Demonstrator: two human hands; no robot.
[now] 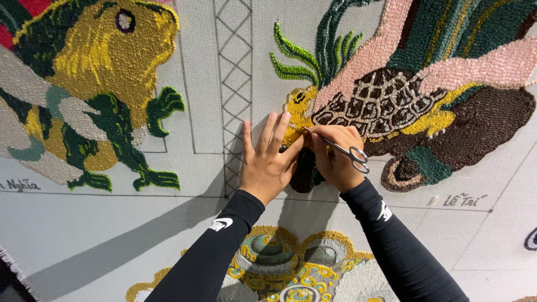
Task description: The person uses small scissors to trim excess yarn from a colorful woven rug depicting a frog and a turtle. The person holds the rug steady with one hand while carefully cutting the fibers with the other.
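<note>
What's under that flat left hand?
The left hand lies on grey backing cloth, its fingertips reaching the tufted yellow turtle head. What the palm covers can't be seen.

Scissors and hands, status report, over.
Left hand flat on cloth, fingers spread. Right hand grips scissors, tips at yellow tufting by turtle. Nothing in the way.

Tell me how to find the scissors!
Start at the big tufted turtle on the grey cloth. Below its yellow head, two hands meet; the right hand holds the scissors. They are the only shiny metal thing there.
</note>
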